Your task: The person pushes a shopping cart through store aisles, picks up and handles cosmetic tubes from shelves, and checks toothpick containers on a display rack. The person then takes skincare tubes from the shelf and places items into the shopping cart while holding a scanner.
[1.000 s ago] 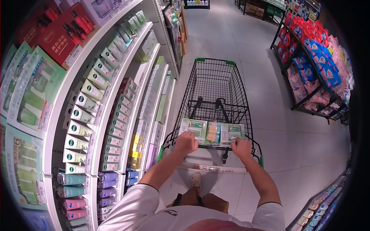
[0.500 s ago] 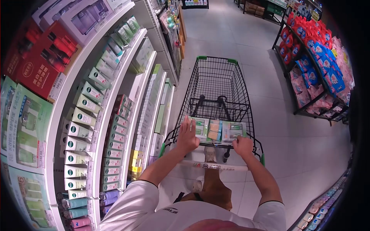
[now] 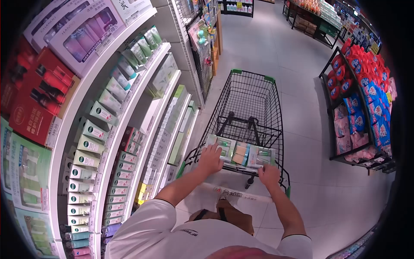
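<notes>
A wide boxed skincare set [image 3: 241, 153] with clear windows and green bottles inside lies across the near end of a black wire shopping cart [image 3: 252, 97]. My left hand [image 3: 210, 159] grips its left end, fingers laid over the top and thumb at the near edge. At the near right corner, my right hand [image 3: 269, 176] is closed on the box, its fingertips partly hidden. The white cart handle [image 3: 235, 193] runs below both hands, touched by neither. Beyond the box, only wire mesh shows inside the basket.
Shelves [image 3: 148, 93] of tubes [image 3: 86, 162] and boxed cosmetics [image 3: 43, 97] curve along the left. A black rack [image 3: 330, 108] with red bottles [image 3: 366, 64] and blue packs [image 3: 377, 114] stands right. Tiled floor [image 3: 302, 172] lies between, with further displays [image 3: 310, 19] ahead.
The shelves and right-hand rack sit differently in view as the camera shifts. The cart's far end appears slightly further right and lower. Both hands keep hold of the box.
</notes>
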Tool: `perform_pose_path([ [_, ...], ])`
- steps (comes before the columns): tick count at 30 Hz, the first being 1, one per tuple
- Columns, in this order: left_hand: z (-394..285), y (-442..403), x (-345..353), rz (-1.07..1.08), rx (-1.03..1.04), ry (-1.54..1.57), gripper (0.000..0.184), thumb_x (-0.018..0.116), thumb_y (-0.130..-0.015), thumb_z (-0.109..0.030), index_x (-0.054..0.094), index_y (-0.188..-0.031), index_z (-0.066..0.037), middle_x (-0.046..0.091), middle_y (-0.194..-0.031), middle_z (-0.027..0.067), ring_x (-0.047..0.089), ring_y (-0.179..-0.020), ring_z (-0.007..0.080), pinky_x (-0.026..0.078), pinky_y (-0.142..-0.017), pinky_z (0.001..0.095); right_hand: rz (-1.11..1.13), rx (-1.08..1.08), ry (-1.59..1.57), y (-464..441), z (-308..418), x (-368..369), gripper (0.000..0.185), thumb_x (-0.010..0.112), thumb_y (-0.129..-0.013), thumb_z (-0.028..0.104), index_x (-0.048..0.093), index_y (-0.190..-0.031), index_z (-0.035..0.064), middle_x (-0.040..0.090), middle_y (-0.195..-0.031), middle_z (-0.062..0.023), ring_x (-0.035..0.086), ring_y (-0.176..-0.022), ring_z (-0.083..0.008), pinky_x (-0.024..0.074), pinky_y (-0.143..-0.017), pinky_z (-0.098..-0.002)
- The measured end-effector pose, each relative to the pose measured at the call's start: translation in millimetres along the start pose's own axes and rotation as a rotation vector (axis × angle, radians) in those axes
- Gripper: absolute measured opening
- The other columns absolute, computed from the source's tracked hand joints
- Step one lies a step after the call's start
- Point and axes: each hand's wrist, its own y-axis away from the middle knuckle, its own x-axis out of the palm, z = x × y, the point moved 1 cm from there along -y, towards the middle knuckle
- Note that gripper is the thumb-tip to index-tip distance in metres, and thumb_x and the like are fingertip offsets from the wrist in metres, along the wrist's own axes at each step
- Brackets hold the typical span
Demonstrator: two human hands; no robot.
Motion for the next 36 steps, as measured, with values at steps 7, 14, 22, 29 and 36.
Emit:
perform_pose_path([
  [7, 7.9, -69.7, 17.7, 0.068, -0.059, 0.029, 0.040, 0.066, -0.076, -0.025, 0.067, -0.110, -0.003, 0.062, -0.124, 0.0162, 0.057, -0.114, 0.0343, 0.046, -0.094, 0.0493, 0.042, -0.007, 0.027, -77.9, -27.7, -1.5, 0.029, 0.067, -0.086, 0.035, 0.070, -0.077, 0.0072, 0.069, -0.071, -0.0159, 0.070, -0.069, -0.0387, 0.0533, -0.065, -0.0524],
  [14, 12.2, -121.1, 38.6, -0.040, -0.109, 0.200, 0.029, 0.071, -0.077, -0.022, 0.064, -0.099, -0.004, 0.065, -0.102, 0.0152, 0.062, -0.098, 0.0358, 0.053, -0.078, 0.0481, 0.014, -0.067, 0.025, -135.2, -51.3, -5.5, 0.029, 0.066, -0.086, 0.035, 0.068, -0.078, 0.0071, 0.068, -0.068, -0.0149, 0.069, -0.066, -0.0384, 0.0523, -0.061, -0.0520],
  [22, 19.4, -165.5, 53.0, -0.103, -0.270, 0.392, 0.020, 0.074, -0.078, -0.022, 0.064, -0.088, -0.007, 0.066, -0.085, 0.0116, 0.065, -0.085, 0.0349, 0.054, -0.075, 0.0476, 0.037, -0.087, 0.008, -186.9, -59.8, -21.7, 0.029, 0.065, -0.086, 0.033, 0.065, -0.075, 0.0061, 0.064, -0.063, -0.0150, 0.066, -0.060, -0.0379, 0.0503, -0.057, -0.0495],
  [29, 6.9, -203.1, 67.4, -0.115, -0.302, 0.399, 0.018, 0.071, -0.081, -0.022, 0.066, -0.088, -0.006, 0.069, -0.089, 0.0136, 0.068, -0.088, 0.0361, 0.055, -0.077, 0.0482, 0.025, -0.108, -0.003, -232.6, -91.3, -24.1, 0.028, 0.068, -0.084, 0.032, 0.067, -0.075, 0.0055, 0.064, -0.062, -0.0147, 0.066, -0.060, -0.0379, 0.0505, -0.058, -0.0490],
  [36, -17.5, -245.4, 83.8, -0.019, -0.486, 0.349, 0.019, 0.070, -0.083, -0.023, 0.063, -0.086, -0.006, 0.066, -0.088, 0.0136, 0.064, -0.092, 0.0357, 0.053, -0.078, 0.0508, 0.081, -0.079, -0.064, -284.7, -121.3, -53.1, 0.030, 0.072, -0.088, 0.036, 0.066, -0.083, 0.0069, 0.066, -0.070, -0.0124, 0.067, -0.068, -0.0341, 0.0505, -0.061, -0.0457],
])
